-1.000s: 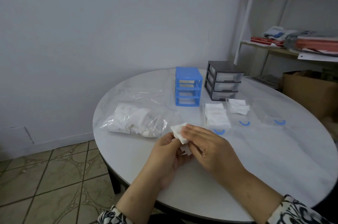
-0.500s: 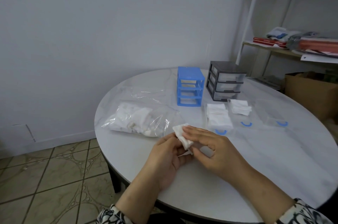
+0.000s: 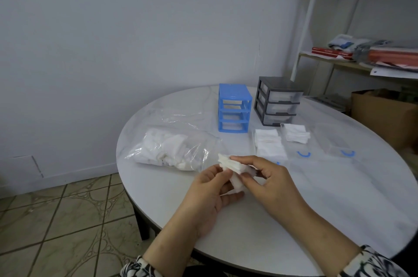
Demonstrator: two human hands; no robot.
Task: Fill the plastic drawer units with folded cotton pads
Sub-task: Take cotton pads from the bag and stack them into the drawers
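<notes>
Head view, cotton pad (image 3: 233, 164) pinched between left hand (image 3: 211, 188), right hand (image 3: 269, 180)

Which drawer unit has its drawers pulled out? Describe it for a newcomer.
On the round white table, two small three-tier plastic drawer units stand side by side at the far edge. It is the blue plastic frame on the left: its three slots show open, while the dark grey unit beside it keeps clear drawers.

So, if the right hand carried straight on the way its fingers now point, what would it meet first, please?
The right hand points left, its fingers pinching the folded cotton pad against the left hand. So it would meet that pad and the left hand at once; beyond them, probably the clear bag of pads, though depth is unclear.
</notes>
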